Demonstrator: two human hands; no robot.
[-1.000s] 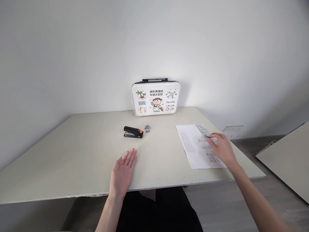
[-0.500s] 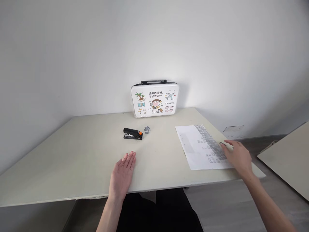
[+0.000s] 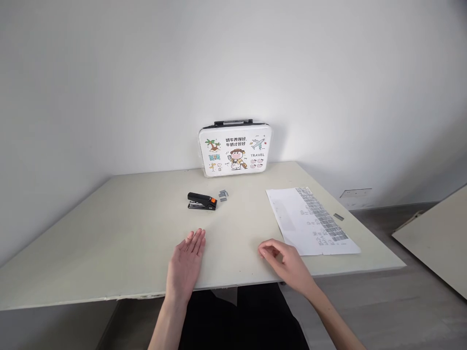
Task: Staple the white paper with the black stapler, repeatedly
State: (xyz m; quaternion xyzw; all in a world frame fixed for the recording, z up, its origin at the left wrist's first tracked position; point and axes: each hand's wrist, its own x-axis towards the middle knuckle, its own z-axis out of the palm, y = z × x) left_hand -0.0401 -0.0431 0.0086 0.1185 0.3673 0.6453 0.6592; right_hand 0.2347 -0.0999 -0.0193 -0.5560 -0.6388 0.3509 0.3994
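Note:
My left hand (image 3: 185, 265) lies palm up near the table's front edge, fingers stretched out and holding nothing. Beyond its fingertips is a black stapler (image 3: 201, 201) with an orange patch, its jaws parted. Several grey staple strips (image 3: 223, 195) lie in a small cluster just right of the stapler. My right hand (image 3: 286, 265) hovers by the near left corner of a printed sheet of paper (image 3: 292, 214), its thumb and fingertips pinched together with nothing visible between them. A single staple strip (image 3: 338, 217) rests on the table beyond the paper's right edge.
A white case (image 3: 235, 150) with cartoon prints and a black handle stands upright against the wall at the back of the pale table (image 3: 127, 233). A wall socket (image 3: 355, 193) is to the right, and another pale surface (image 3: 438, 238) stands past a gap there.
My right hand has let go of the staple strip right of the paper and moved left and nearer, to the paper's near left corner. The left hand stays put.

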